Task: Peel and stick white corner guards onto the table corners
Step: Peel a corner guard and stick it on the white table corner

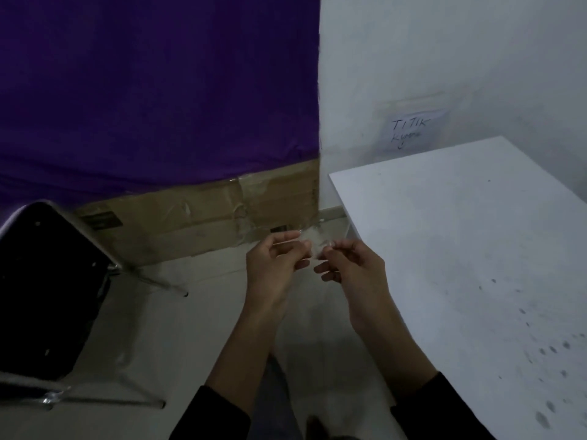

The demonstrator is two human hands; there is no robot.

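A small whitish, see-through corner guard (314, 242) hangs in the air between my two hands, left of the white table (460, 249). My left hand (276, 265) pinches its left side with curled fingers. My right hand (352, 265) pinches its right side with thumb and fingertip. The guard is blurred, so I cannot tell whether its backing is on. The table's far left corner (332, 176) is bare and lies above and right of the guard.
A dark chair (47, 281) with metal legs stands at the left. A taped cardboard box (206, 217) sits on the floor under a purple cloth (158, 90). A handwritten paper note (409, 131) is stuck on the white wall behind the table.
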